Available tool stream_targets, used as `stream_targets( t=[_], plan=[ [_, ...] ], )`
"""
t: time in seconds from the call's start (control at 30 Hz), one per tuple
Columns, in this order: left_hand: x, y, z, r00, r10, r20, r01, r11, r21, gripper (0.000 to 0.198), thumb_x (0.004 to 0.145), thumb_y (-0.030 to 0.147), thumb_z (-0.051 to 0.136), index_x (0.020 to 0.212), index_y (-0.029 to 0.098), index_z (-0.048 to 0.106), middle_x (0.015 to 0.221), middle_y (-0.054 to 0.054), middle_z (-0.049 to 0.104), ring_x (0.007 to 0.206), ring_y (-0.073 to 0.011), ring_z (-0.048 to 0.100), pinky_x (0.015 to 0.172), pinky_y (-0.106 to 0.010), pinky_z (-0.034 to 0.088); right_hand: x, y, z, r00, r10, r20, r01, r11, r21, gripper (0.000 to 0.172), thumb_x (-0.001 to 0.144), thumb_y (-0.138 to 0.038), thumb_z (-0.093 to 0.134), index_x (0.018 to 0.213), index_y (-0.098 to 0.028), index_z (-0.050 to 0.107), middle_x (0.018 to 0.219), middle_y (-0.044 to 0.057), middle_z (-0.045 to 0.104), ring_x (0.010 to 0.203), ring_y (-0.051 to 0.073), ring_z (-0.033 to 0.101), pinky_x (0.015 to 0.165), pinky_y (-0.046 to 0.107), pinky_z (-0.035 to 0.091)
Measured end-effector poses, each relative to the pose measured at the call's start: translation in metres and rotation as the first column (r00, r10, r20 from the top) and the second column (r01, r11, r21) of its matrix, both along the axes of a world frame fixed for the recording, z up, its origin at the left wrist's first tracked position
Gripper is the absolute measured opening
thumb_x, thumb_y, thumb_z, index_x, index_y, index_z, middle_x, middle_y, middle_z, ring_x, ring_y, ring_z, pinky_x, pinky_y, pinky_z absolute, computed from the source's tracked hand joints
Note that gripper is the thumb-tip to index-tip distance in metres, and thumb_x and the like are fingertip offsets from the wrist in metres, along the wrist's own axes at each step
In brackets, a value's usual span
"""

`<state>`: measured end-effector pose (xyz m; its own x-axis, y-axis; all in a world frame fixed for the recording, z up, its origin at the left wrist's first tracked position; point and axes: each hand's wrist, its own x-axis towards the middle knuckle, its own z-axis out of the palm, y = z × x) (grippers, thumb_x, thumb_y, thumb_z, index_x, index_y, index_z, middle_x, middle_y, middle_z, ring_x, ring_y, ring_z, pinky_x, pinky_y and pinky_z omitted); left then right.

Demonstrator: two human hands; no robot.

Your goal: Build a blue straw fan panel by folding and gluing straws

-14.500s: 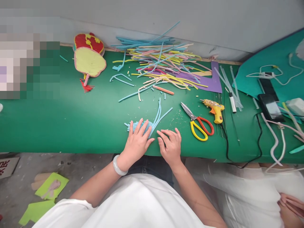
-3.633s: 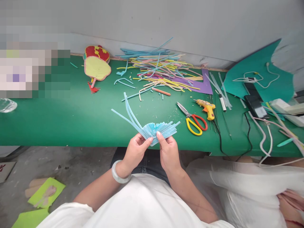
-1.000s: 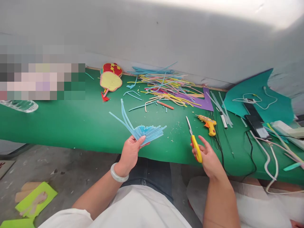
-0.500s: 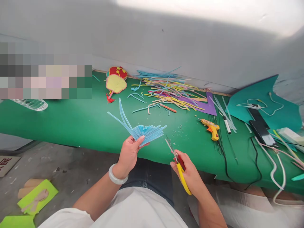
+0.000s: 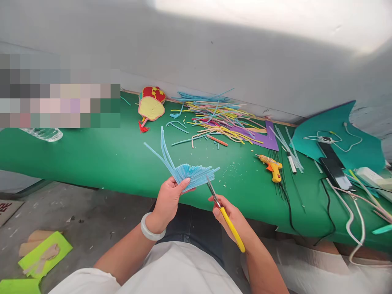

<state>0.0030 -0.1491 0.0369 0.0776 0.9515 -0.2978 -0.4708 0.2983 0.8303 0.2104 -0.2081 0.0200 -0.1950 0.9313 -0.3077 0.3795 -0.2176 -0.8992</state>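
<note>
Pinched in my left hand is a fan-shaped piece of light blue pipe cleaners, set side by side, with a few long ends sticking up at its left. My right hand is wrapped around scissors with yellow and red handles. The blades point up and left, and their tips are at the right ends of the blue strands; I cannot tell whether they touch. Both hands are over the front edge of the green table.
Many coloured pipe cleaners lie at the back by the wall. Two fan-shaped pieces, one a yellow fan, lie left of them. A yellow glue gun, a marker, a power strip and cords are at the right.
My right hand has brought the scissors left to the ends of the blue strands, and the blades have closed together. My left hand has shifted slightly right with the blue piece.
</note>
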Motion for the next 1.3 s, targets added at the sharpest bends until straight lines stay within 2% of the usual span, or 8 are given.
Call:
stream_targets(
  t=[0.23,0.47,0.8,0.97,1.3],
  plan=[
    [0.003,0.000,-0.003,0.998,-0.043,-0.048,0.041,0.998,-0.037,0.042,0.069,0.043,0.084,0.097,0.014,0.071,0.102,-0.010,0.076,0.097,-0.0275,0.070,0.081,-0.040,0.059,-0.005,0.003,-0.006,1.000,-0.012,-0.025,0.010,0.998,-0.059,0.057,0.087,-0.071,0.050,0.115,-0.022,0.056,0.077,-0.003,0.042,0.064,0.013,0.041,0.060,0.026,0.040],
    [0.002,0.002,-0.006,0.996,-0.063,-0.069,0.059,0.997,-0.056,0.042,0.068,0.044,0.084,0.095,0.014,0.072,0.100,-0.010,0.077,0.093,-0.0266,0.070,0.081,-0.040,0.058,-0.007,0.007,-0.005,0.999,-0.030,-0.021,0.028,0.998,-0.057,0.058,0.086,-0.071,0.050,0.113,-0.021,0.059,0.072,-0.003,0.045,0.063,0.013,0.044,0.059,0.026,0.041],
    [0.003,0.003,-0.011,0.994,-0.072,-0.083,0.068,0.996,-0.050,0.040,0.070,0.043,0.084,0.095,0.014,0.073,0.100,-0.010,0.077,0.093,-0.0271,0.071,0.081,-0.040,0.058,-0.005,0.007,-0.007,0.999,-0.023,-0.038,0.019,0.997,-0.080,0.058,0.087,-0.072,0.048,0.113,-0.021,0.058,0.077,-0.002,0.049,0.064,0.013,0.046,0.060,0.026,0.041],
    [0.001,0.005,-0.009,0.995,-0.050,-0.090,0.046,0.998,-0.053,0.042,0.069,0.044,0.084,0.096,0.015,0.073,0.103,-0.010,0.077,0.097,-0.0283,0.071,0.083,-0.041,0.057,-0.004,0.007,-0.008,0.999,-0.028,-0.044,0.024,0.996,-0.081,0.058,0.088,-0.072,0.047,0.113,-0.021,0.057,0.075,-0.003,0.048,0.062,0.012,0.044,0.057,0.025,0.038],
    [0.001,0.005,-0.007,0.990,-0.096,-0.103,0.092,0.995,-0.045,0.041,0.070,0.045,0.083,0.096,0.014,0.074,0.104,-0.011,0.076,0.097,-0.0288,0.071,0.080,-0.040,0.058,-0.003,0.009,-0.005,1.000,-0.022,-0.019,0.021,0.997,-0.070,0.055,0.088,-0.071,0.049,0.110,-0.022,0.058,0.069,-0.005,0.042,0.058,0.011,0.040,0.055,0.024,0.037]
  ],
)
